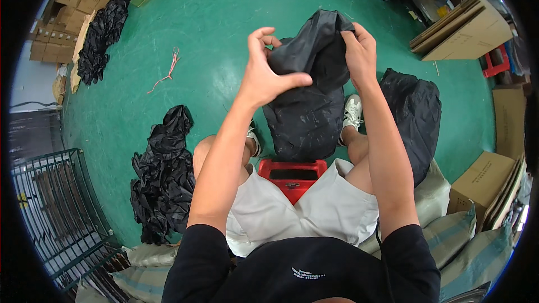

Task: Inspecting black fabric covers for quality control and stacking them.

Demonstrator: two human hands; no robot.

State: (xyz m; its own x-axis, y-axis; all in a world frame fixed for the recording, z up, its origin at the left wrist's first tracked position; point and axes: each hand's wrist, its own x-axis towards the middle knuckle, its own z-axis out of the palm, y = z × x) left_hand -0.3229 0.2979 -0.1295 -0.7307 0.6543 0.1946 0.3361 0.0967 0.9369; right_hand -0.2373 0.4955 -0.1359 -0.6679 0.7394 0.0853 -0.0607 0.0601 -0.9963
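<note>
Looking straight down here at someone sitting on a small red plastic stool (pixel 292 177), white shorts and black tee, with a black plastic bag (pixel 311 98) held up in front of them right in the middle of the frame. The left hand (pixel 266 73) is pinched on the bag's upper left edge, thumb pressed across the front of the plastic, index finger curled up above it. The right hand (pixel 359 53) is clamped on the top right corner of the same bag, fingers dug into the bunched-up plastic there. So both hands are closed on the bag, set apart from each other with the bag's crumpled top between them, and the rest of it hangs down between the knees to just above the stool. Floor is green painted concrete (pixel 224 17). Lower left of center there's a heap of black bags (pixel 163 177) just beside the person's leg, and to the right of center another black bag (pixel 418 115) lies slumped near the right forearm. Upper left has a long row of more black bags (pixel 104 31) next to flattened cardboard (pixel 62 22). A pink string (pixel 168 70) is lying loose on the floor upper left of center. Upper right shows stacked cardboard sheets (pixel 466 31), and lower right a cardboard box (pixel 483 182) next to some woven sacks (pixel 460 235). Green wire rack (pixel 62 207) at lower left.
</note>
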